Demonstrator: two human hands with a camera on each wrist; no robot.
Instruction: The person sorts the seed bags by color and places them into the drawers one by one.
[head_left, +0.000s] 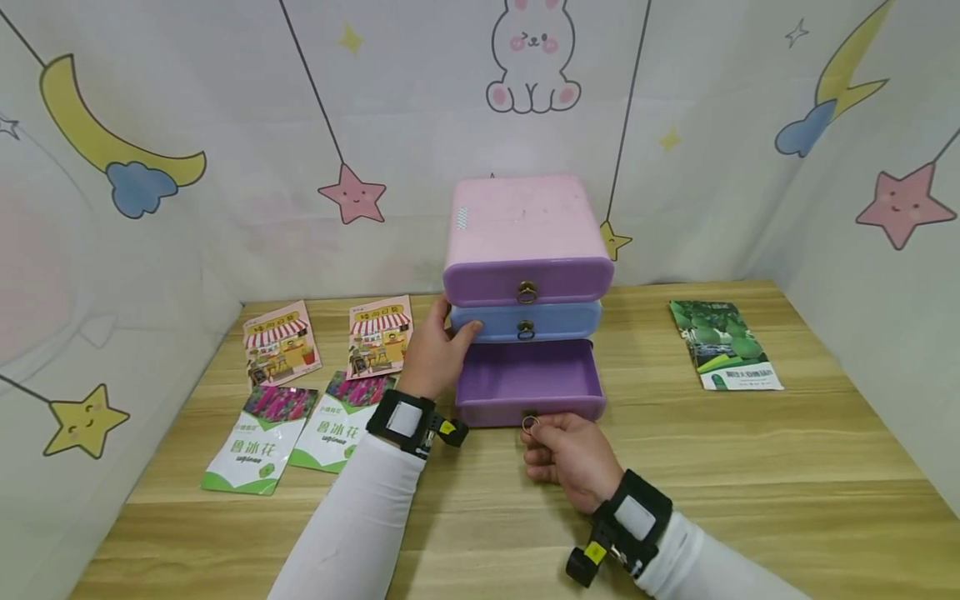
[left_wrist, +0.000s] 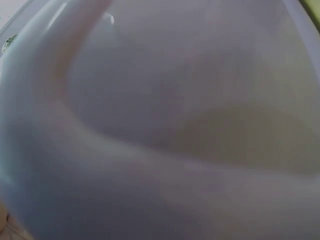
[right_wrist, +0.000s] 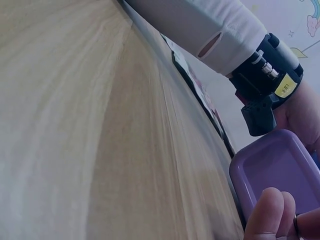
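A small three-drawer box point(head_left: 517, 217) with a pink top stands against the back of the table. Its bottom purple drawer point(head_left: 480, 414) is pulled out and has nothing inside; the blue middle drawer point(head_left: 487, 325) and purple top drawer point(head_left: 480, 287) are in. My right hand point(head_left: 573, 454) pinches the ring pull point(head_left: 530, 423) of the bottom drawer between thumb and finger. My left hand point(head_left: 435, 354) holds the box's left side, thumb over the blue drawer's front corner. The left wrist view is filled by a blurred, close drawer wall point(left_wrist: 175, 195).
Two pink seed packets point(head_left: 281, 343) and two white-green flower packets point(head_left: 251, 442) lie on the wooden table point(head_left: 480, 517) at the left. A green packet point(head_left: 727, 346) lies at the right. Printed cloth point(head_left: 420, 125) hangs behind and at both sides.
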